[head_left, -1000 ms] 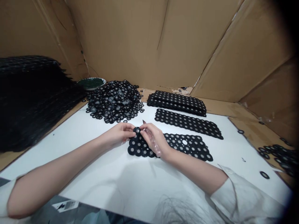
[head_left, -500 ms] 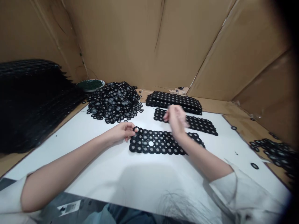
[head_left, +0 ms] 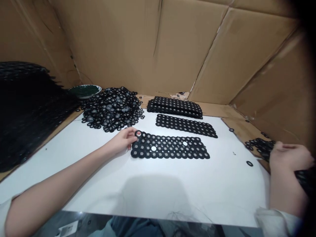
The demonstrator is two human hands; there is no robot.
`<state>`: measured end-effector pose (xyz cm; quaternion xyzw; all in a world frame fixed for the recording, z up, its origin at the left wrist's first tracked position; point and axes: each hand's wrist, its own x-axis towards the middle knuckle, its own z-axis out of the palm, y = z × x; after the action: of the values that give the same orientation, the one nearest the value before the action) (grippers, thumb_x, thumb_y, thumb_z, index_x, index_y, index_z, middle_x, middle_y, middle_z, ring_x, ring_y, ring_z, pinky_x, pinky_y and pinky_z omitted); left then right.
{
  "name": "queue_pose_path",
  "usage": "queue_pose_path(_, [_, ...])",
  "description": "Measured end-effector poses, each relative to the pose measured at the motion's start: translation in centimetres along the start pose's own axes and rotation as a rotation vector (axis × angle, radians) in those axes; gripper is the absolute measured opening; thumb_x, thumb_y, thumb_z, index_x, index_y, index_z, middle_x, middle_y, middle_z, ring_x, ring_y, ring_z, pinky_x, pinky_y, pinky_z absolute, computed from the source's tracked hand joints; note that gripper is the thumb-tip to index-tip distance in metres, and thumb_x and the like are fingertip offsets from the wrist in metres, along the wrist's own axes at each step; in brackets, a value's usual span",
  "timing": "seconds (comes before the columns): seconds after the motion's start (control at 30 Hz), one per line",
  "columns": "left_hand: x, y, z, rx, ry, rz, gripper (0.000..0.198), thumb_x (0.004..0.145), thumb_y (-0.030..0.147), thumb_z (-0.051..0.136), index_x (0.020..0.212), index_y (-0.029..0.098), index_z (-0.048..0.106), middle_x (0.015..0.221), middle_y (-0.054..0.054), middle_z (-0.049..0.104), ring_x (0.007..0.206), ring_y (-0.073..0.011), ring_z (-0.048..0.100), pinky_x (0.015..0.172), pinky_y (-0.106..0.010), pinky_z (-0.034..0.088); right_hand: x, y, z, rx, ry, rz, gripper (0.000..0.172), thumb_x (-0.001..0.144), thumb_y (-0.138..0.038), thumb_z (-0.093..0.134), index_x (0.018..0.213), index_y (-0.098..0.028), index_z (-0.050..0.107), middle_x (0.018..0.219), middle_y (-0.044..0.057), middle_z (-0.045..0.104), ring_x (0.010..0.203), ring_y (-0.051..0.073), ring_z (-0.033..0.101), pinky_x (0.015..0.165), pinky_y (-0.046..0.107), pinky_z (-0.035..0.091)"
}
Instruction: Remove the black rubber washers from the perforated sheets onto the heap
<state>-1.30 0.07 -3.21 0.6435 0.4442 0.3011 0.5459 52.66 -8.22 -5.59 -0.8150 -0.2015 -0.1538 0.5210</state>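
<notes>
A black sheet of joined rings [head_left: 170, 147] with grey mesh centres lies flat on the white board [head_left: 158, 187]; a few of its centres are missing and show white. My left hand [head_left: 123, 140] rests at the sheet's far left corner, fingers curled and pinching the corner ring. My right hand [head_left: 287, 156] is far to the right, over a scatter of loose black rings [head_left: 259, 145] on the cardboard, its fingers closed; what they hold is hidden.
A second sheet [head_left: 186, 125] and a stack of sheets [head_left: 175, 107] lie behind. A heap of loose mesh rings [head_left: 112, 108], a green dish [head_left: 85, 90] and a tall black stack [head_left: 27, 105] stand left. Cardboard walls [head_left: 148, 46] surround. One loose ring [head_left: 249, 163] lies right.
My right hand left the sheet's corner, swept up over the sheets, then moved far right to the loose rings. The sheet now lies uncovered and my left hand stays at its corner.
</notes>
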Motion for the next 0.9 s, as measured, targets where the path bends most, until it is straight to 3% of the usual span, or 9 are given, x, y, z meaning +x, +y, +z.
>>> queue_pose_path(0.13, [0.0,0.1,0.1,0.025,-0.023,-0.014,0.022,0.068,0.021,0.051,0.089,0.016,0.047,0.064,0.003,0.045,0.05,-0.008,0.043,0.041,-0.02,0.036,0.6,0.3,0.5,-0.355,0.048,0.015,0.044,0.053,-0.02,0.067,0.034,-0.025,0.027,0.073,0.022,0.058,0.098,0.036,0.049,0.071,0.054,0.02])
queue_pose_path(0.27, [-0.1,0.2,0.1,0.082,0.005,-0.019,0.025,0.066,0.018,0.051,0.09,0.016,0.047,0.063,0.004,0.042,0.053,-0.0092,0.044,0.045,-0.021,0.036,-1.9,-5.6,1.1,-0.141,0.072,-0.37,0.013,0.067,-0.032,0.057,0.058,-0.024,0.052,0.072,0.02,0.06,0.085,0.029,0.055,0.069,0.048,0.028])
queue_pose_path(0.37, [-0.1,-0.2,-0.1,0.168,0.067,0.049,0.031,0.065,0.019,0.053,0.096,0.017,0.045,0.064,0.005,0.043,0.055,-0.0084,0.043,0.052,-0.022,0.036,-8.1,-12.8,1.2,0.258,-0.186,-0.586,0.03,0.08,-0.04,0.038,0.079,-0.018,0.058,0.082,0.016,0.06,0.076,0.021,0.056,0.065,0.038,0.037])
queue_pose_path(0.43, [0.0,-0.4,-0.2,0.214,0.098,0.078,0.035,0.065,0.02,0.054,0.099,0.018,0.044,0.063,0.006,0.043,0.054,-0.008,0.041,0.055,-0.022,0.035,-14.1,-17.3,1.2,0.516,-0.564,-0.615,0.039,0.085,-0.041,0.026,0.088,-0.017,0.057,0.081,0.01,0.06,0.066,0.016,0.054,0.063,0.034,0.04])
queue_pose_path(0.53, [0.0,-0.5,-0.3,0.236,0.117,0.079,0.037,0.066,0.022,0.055,0.1,0.018,0.043,0.06,0.007,0.041,0.053,-0.0081,0.04,0.053,-0.022,0.032,-23.1,-21.6,1.1,0.664,-1.266,-0.577,0.029,0.084,-0.033,0.034,0.085,-0.018,0.058,0.078,0.005,0.059,0.067,0.013,0.053,0.062,0.028,0.042])
queue_pose_path(0.6, [0.1,-0.4,-0.3,0.223,0.098,0.086,0.037,0.067,0.024,0.055,0.101,0.017,0.043,0.058,0.008,0.039,0.051,-0.0078,0.038,0.051,-0.021,0.029,-27.6,-22.5,1.5,0.712,-1.528,-0.472,0.019,0.079,-0.028,0.04,0.078,-0.018,0.056,0.073,0.002,0.058,0.062,0.011,0.053,0.057,0.025,0.042])
queue_pose_path(0.63, [0.1,-0.5,-0.3,0.209,0.086,0.089,0.037,0.067,0.024,0.055,0.102,0.017,0.043,0.057,0.008,0.039,0.05,-0.0076,0.037,0.05,-0.021,0.028,-29.1,-22.5,1.9,0.742,-1.602,-0.39,0.014,0.078,-0.024,0.041,0.078,-0.019,0.054,0.071,0.0,0.056,0.059,0.01,0.052,0.055,0.024,0.042])
queue_pose_path(0.77, [0.3,-0.8,-0.3,0.147,0.085,0.08,0.038,0.067,0.022,0.055,0.102,0.017,0.042,0.056,0.008,0.039,0.049,-0.0071,0.037,0.049,-0.02,0.027,-31.5,-21.4,3.4,0.825,-1.598,-0.116,0.003,0.072,-0.018,0.042,0.074,-0.021,0.041,0.058,-0.005,0.049,0.051,0.009,0.048,0.05,0.022,0.039])
queue_pose_path(0.9, [0.3,-0.9,0.0,0.103,0.113,0.05,0.038,0.066,0.02,0.055,0.101,0.017,0.042,0.056,0.008,0.04,0.048,-0.0073,0.038,0.05,-0.021,0.028,-31.2,-20.8,3.7,0.8,-1.632,-0.112,0.007,0.071,-0.018,0.042,0.073,-0.021,0.037,0.057,-0.006,0.05,0.052,0.01,0.048,0.051,0.022,0.038])
